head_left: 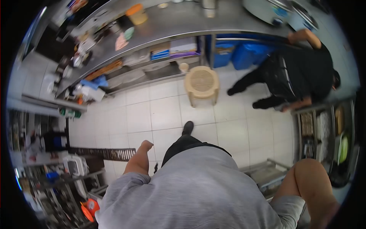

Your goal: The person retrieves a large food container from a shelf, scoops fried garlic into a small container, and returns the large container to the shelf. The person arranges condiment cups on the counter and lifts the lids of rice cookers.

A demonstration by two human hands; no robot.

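Note:
My left hand (146,145) hangs beside my body over the white tiled floor (167,110). No object shows in it, but its fingers are too small to read. Near it, the end of a long dark slotted grate (103,153) lies behind my forearm. My right arm is bent at the lower right. Its hand (331,215) sits in the dim edge of the view, and the fingers are hidden. A metal shelf or rack (267,173) stands close to that arm.
A beige plastic stool (202,82) stands ahead. A person in black (301,72) bends between the steel counter (167,28) and a shelf unit (316,129). Blue bins (244,55) stand under the counter. An orange tub (136,14) is on top.

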